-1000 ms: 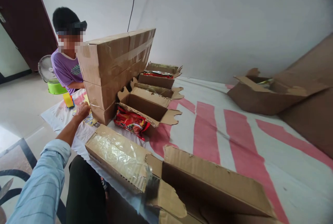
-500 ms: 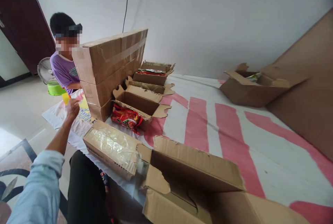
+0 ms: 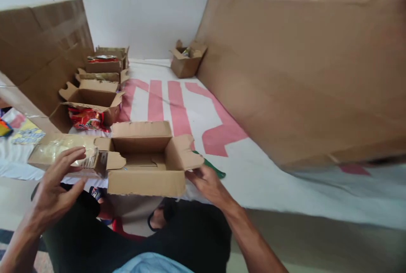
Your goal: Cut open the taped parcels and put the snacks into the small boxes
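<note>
My left hand [image 3: 61, 186] hovers open with spread fingers, in front of a taped cardboard box [image 3: 47, 148]. It holds nothing. My right hand [image 3: 207, 186] closes on the right end of an open cardboard box [image 3: 146, 182], at its side flap. Some of its fingers are hidden there. This box lies before me with its flaps folded out; its inside shows bare cardboard and a dark curved line. A green object [image 3: 215, 167] lies just beyond my right hand, partly covered by the flap.
A red food packet [image 3: 85, 118] leans by another open box [image 3: 95, 97]. More open boxes [image 3: 104, 66] stand behind. Stacked cartons [image 3: 44, 40] rise at left, a large cardboard sheet [image 3: 301, 74] at right. A small box [image 3: 187, 64] sits by the wall. A yellow-orange object [image 3: 4, 128] lies far left.
The view has swung right. My left hand has come back from the yellow object at far left to the taped box. My right hand has come into view at the open box.
</note>
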Motion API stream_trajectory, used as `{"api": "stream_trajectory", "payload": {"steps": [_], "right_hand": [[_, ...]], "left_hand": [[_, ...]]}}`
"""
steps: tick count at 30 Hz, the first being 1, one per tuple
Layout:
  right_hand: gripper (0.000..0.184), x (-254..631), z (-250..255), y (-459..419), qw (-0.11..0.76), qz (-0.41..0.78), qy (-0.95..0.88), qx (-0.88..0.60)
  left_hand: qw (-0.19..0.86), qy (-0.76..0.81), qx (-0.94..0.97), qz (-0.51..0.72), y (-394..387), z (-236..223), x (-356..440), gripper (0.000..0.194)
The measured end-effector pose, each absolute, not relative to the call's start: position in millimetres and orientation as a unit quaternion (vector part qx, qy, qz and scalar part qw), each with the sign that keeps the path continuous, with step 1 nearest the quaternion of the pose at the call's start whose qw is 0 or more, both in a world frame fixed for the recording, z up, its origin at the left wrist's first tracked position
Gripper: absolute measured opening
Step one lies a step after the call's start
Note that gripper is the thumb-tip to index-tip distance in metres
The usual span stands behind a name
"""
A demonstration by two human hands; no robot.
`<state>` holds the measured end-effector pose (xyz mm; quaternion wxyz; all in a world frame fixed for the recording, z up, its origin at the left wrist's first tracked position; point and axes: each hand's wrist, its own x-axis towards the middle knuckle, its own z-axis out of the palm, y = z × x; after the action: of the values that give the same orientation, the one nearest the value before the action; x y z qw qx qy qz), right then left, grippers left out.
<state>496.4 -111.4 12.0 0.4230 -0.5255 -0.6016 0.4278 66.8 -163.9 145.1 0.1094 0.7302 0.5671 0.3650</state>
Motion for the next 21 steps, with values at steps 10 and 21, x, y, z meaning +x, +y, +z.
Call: {"api": "stream_trajectory", "payload": {"steps": [10, 21], "right_hand": [[0.029, 466, 22, -117, 0.522, 0.452, -0.57, -0.445], [0.026, 468, 13, -122, 0.655, 0.355, -0.527, -0.41]], "left_hand": [[-0.028, 0.526, 0.83, 0.187, -164, 127, 130, 0.088], [-0.09, 0.503, 0.827, 0.235, -106, 118, 131, 0.031]]}}
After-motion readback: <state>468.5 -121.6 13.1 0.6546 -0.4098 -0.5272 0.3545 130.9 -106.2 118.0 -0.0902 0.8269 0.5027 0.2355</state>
